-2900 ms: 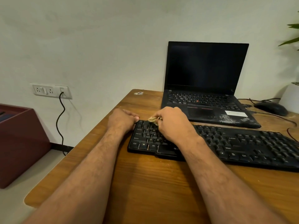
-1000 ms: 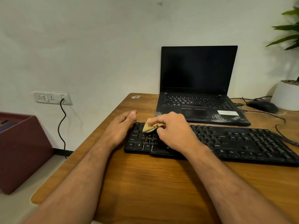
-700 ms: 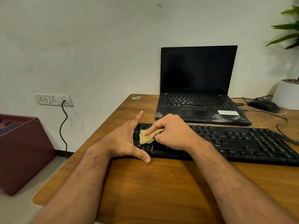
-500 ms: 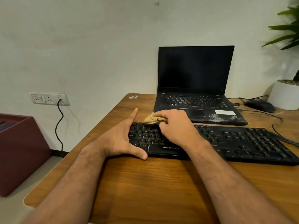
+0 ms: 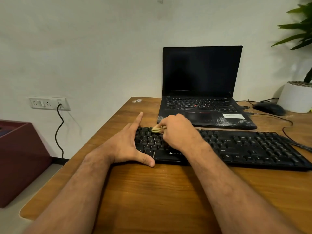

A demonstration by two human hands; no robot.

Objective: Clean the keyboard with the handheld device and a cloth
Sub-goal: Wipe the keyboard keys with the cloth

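A black full-size keyboard lies across the wooden desk. My right hand pinches a small tan cloth against the top rows at the keyboard's left end. My left hand braces the keyboard's left edge, index finger stretched along the side and thumb along the front edge. No handheld device is in view.
An open black laptop stands just behind the keyboard. A black mouse with cables and a white plant pot sit at the far right. A wall socket with a plugged cable and a dark red box are left of the desk.
My left hand went from resting beside the keyboard to bracing its left end with finger and thumb spread. The cloth in my right hand rubbed down over the keys and back to the top rows.
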